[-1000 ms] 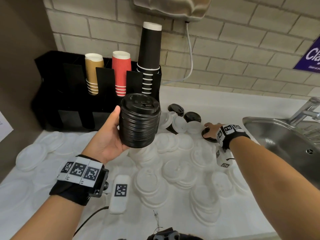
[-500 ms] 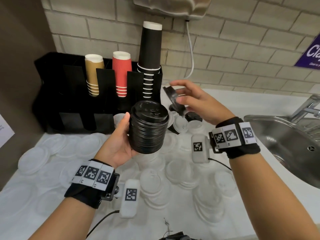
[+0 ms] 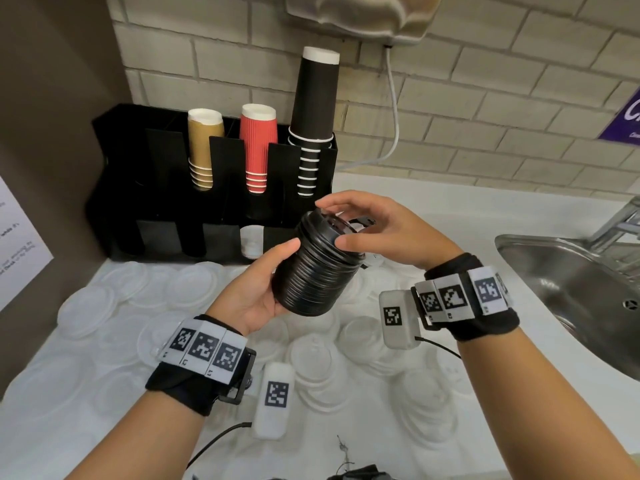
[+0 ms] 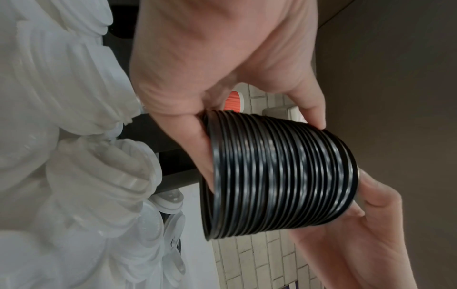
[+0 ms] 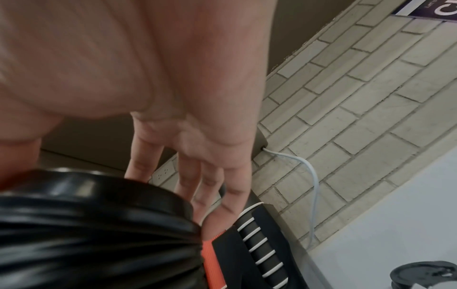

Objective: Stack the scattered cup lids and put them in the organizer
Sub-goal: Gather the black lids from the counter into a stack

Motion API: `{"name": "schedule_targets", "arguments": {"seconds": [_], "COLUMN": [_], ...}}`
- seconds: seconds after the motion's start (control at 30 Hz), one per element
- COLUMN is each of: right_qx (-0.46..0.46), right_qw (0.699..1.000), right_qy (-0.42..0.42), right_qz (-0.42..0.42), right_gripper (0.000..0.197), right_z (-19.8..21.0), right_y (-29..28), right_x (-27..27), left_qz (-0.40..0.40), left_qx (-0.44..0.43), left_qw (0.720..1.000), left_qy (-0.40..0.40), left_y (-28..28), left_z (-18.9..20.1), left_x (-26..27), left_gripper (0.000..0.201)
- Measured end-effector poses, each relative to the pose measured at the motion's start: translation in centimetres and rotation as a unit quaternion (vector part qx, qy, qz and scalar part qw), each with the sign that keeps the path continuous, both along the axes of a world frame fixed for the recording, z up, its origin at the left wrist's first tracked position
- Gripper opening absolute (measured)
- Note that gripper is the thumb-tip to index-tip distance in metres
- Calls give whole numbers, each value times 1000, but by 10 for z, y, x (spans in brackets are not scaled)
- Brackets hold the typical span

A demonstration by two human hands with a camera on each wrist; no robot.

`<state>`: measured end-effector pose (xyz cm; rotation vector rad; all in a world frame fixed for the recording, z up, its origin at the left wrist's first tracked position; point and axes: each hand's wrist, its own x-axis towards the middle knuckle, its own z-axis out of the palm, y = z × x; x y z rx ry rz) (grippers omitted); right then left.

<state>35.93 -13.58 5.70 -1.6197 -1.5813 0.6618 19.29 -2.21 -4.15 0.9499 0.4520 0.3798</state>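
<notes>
A tall stack of black cup lids [image 3: 311, 275] [image 4: 279, 176] is held tilted above the counter, gripped round its side by my left hand [image 3: 258, 292]. My right hand [image 3: 377, 226] comes over the top of the stack, thumb and fingers pinching the uppermost black lid [image 3: 334, 225], which sits slightly askew on the stack [image 5: 86, 224]. The black organizer [image 3: 156, 202] stands at the back left against the wall; one lower slot holds white lids [image 3: 251, 240]. Several white lids [image 3: 194, 289] lie scattered over the counter.
Gold cups [image 3: 202, 150], red cups [image 3: 258, 150] and black cups [image 3: 313, 116] stand in the organizer's upper slots. A steel sink [image 3: 571, 282] lies at the right. A loose black lid [image 5: 423, 273] rests on the counter. A white cable [image 3: 393, 98] hangs down the brick wall.
My right hand picked a black lid off the counter, carried it left and brought it down onto the stack. My left hand shifted the stack to the right and tilted it.
</notes>
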Motion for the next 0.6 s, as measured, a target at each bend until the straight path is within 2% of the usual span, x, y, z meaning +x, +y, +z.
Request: {"name": "schedule_targets", "arguments": {"seconds": [0.13,0.3,0.47,0.6], "right_qx": [13,24,35,36], "right_qw": [1000,1000,999,999], "right_qy": [-5,-4,-24,-37], "right_qz": [-4,-10,-12,-14], "right_gripper": [44,43,45,45], "right_z": [-1,-3,-9,-9], "right_y": [-1,-1,1,3], "right_x": [-2,-2,-5,-6], "left_qz": [6,13,13,5], "left_qx": [6,4,9,3], "left_qw": [1000,1000,1000,1000], "left_qy": [8,1,7,4], "left_y": [-2,-2,-3,-4], "left_z": [0,1,1,4], "left_x": [-1,-2,-5,-8], "left_gripper": [31,56,59,53]}}
